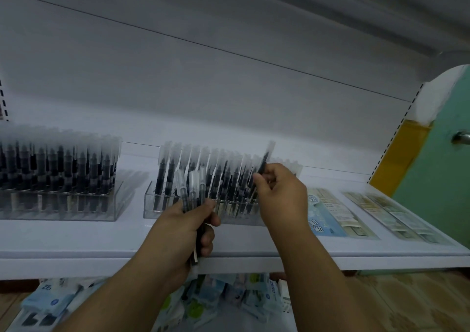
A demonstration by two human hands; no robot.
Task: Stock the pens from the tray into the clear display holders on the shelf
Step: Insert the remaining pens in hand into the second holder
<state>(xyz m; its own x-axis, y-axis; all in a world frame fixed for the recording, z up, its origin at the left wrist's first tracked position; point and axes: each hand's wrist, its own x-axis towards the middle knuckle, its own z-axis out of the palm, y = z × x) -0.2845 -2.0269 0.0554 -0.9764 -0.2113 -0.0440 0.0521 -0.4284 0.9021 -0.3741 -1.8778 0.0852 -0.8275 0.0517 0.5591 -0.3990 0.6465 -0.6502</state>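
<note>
On the white shelf (76, 240) stand two clear display holders. The left holder (58, 204) is packed with black pens with frosted caps. The middle holder (152, 204) holds several rows of the same pens. My left hand (185, 232) grips a bunch of pens (190, 189) upright in front of the middle holder. My right hand (279, 192) pinches a single black pen (265, 157), cap up and slightly tilted, over the right part of that holder. The tray is not in view.
Flat packets in blue (325, 212) and beige (396, 217) lie on the shelf's right side. Below the shelf edge sits a pile of packaged goods (229, 301). A green door with a handle (461, 138) stands at the far right.
</note>
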